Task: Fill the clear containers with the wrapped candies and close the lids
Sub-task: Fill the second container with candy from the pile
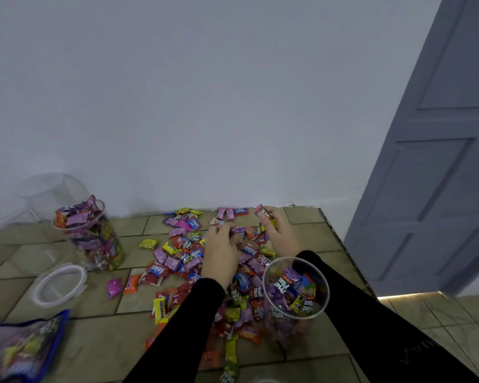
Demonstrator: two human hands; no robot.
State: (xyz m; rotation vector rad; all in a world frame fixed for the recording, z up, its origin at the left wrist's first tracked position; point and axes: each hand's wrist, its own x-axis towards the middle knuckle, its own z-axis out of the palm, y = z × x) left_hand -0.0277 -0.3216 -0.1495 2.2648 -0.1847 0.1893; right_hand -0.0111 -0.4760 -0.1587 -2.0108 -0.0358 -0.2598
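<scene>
Head view — looking down, close over floor (94, 341).

Loose candies (177, 258) lie spread across the counter (100, 341) centre. An open container (295, 297) holding candies stands at their right, near edge. A fuller container (90, 236) stands far left, a lid (60, 284) before it, a bag (20, 346) nearer still.

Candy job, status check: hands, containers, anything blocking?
Left hand and right hand both pinching candies from the pile. Near container part-filled, open. Far container heaped, lid off beside it. Nothing blocking.
</scene>
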